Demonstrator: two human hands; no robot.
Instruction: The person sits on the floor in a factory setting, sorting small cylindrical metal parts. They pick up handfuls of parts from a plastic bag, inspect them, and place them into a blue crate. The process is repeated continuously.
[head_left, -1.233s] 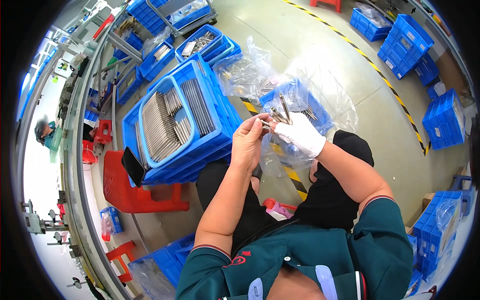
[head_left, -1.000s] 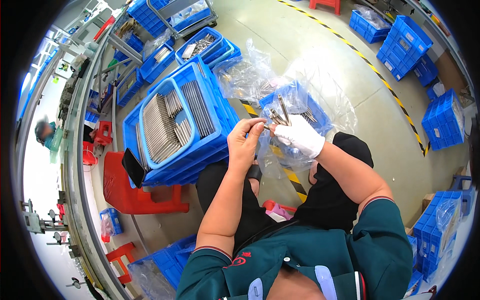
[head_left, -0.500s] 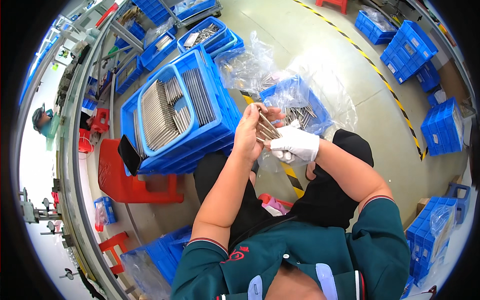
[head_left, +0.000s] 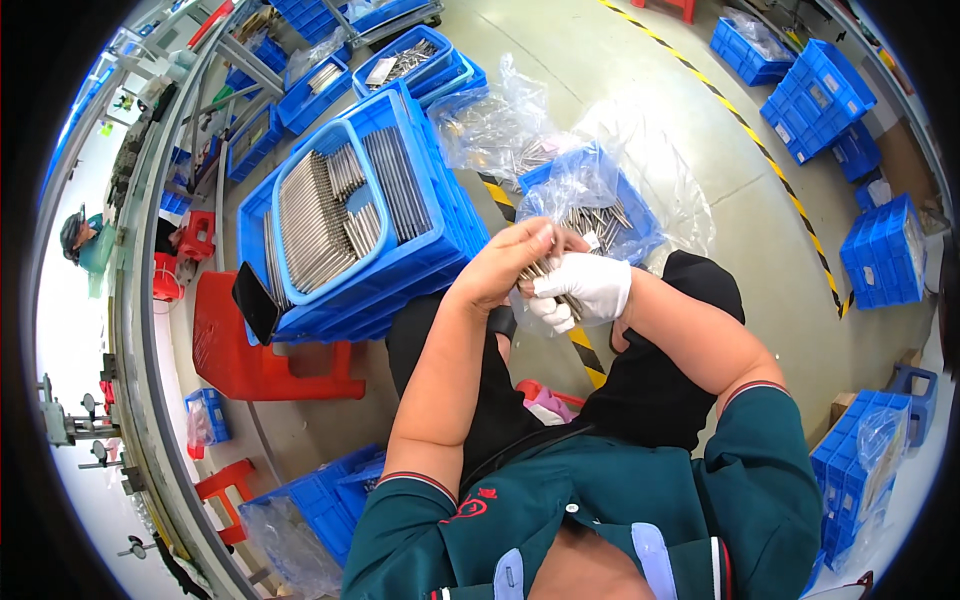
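Both hands meet in front of my lap around a small bundle of slim metal rods (head_left: 538,270). My left hand (head_left: 508,262) is bare, its fingers curled over the upper side of the bundle. A white glove covers my right hand (head_left: 585,286), which is closed round the rods, with some ends poking out below. Just beyond my hands, loose rods lie jumbled in a plastic-lined blue bin (head_left: 640,205). To the left, a light-blue tray (head_left: 384,243) holds similar rods in neat rows, resting in a larger blue crate (head_left: 372,303) where more rods line the sides.
A black flat panel (head_left: 257,305) leans at the crate's near-left corner. Beside the stack stands a red stool (head_left: 225,340). Clear plastic sheeting (head_left: 690,215) spreads around the bin. Blue crates (head_left: 885,255) line the right side; a metal-framed bench (head_left: 150,330) runs along the left.
My left hand has closed from a spread, cupped pose over the rods, and less of them shows. The gloved hand has shifted slightly left and stays round the bundle.
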